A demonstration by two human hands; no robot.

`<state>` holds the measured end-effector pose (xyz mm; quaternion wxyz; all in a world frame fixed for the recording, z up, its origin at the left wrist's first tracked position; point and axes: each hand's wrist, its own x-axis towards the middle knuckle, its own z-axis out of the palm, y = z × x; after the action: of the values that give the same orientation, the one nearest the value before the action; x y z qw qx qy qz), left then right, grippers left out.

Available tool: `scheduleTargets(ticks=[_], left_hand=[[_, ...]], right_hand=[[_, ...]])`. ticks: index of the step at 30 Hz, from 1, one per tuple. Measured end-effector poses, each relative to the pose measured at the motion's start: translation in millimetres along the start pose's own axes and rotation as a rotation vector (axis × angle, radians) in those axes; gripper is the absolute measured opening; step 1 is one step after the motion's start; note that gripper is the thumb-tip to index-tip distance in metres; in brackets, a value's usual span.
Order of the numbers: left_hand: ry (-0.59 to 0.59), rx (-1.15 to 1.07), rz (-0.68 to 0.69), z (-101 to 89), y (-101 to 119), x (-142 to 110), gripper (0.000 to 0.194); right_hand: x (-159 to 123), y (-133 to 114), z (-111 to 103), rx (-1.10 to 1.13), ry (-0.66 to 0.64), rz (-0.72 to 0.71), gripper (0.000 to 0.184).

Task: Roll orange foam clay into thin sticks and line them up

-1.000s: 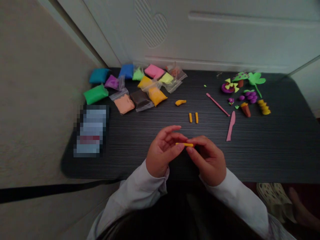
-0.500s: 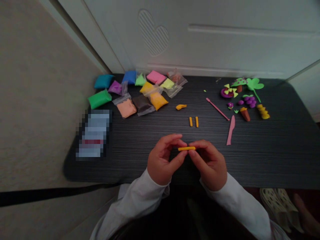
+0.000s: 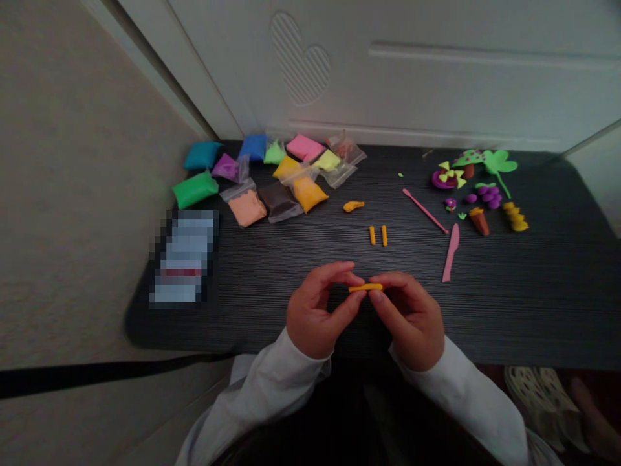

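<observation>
A thin roll of orange-yellow modelling clay [image 3: 366,287] lies level between my two hands, above the front of the dark table. My left hand [image 3: 320,310] pinches its left part between thumb and fingertips. At the other end, my right hand [image 3: 410,317] pinches it in the same way. Just beyond my fingers, two short clay sticks [image 3: 378,235] of the same colour lie side by side on the table. Behind them is a small irregular lump of orange-yellow clay [image 3: 354,206].
Several bags of coloured clay [image 3: 247,207] fill the back left. A phone [image 3: 184,255] with a blurred screen lies at the left. To the right are a pink stick tool [image 3: 425,211], a pink plastic knife [image 3: 451,252] and several clay figures [image 3: 488,195]. A white panel [image 3: 412,84] stands behind the table.
The clay roll now looks slightly bent and thinner at its left part, where it was straight. Both hands keep their pinch. The whole view has shifted slightly.
</observation>
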<state>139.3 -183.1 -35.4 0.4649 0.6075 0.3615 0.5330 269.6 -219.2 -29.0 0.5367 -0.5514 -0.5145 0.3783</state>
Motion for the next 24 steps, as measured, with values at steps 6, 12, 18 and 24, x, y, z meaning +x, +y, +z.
scheduleTargets(ticks=[6,12,18,24], left_hand=[[-0.011,0.014,0.007,-0.4,0.9,0.9,0.053],[0.016,0.105,0.026,-0.1,-0.1,-0.6,0.049],[0.046,0.108,0.078,0.7,-2.0,-1.3,0.055],[0.061,0.149,0.101,0.6,-4.2,-2.0,0.053]], right_hand=[[-0.3,0.1,-0.6,0.025,0.044,0.012,0.018],[0.5,0.1,-0.3,0.038,0.047,0.030,0.019],[0.7,-1.4,-0.1,0.029,0.068,0.018,0.018],[0.3,-0.4,-1.2,0.022,0.083,0.023,0.018]])
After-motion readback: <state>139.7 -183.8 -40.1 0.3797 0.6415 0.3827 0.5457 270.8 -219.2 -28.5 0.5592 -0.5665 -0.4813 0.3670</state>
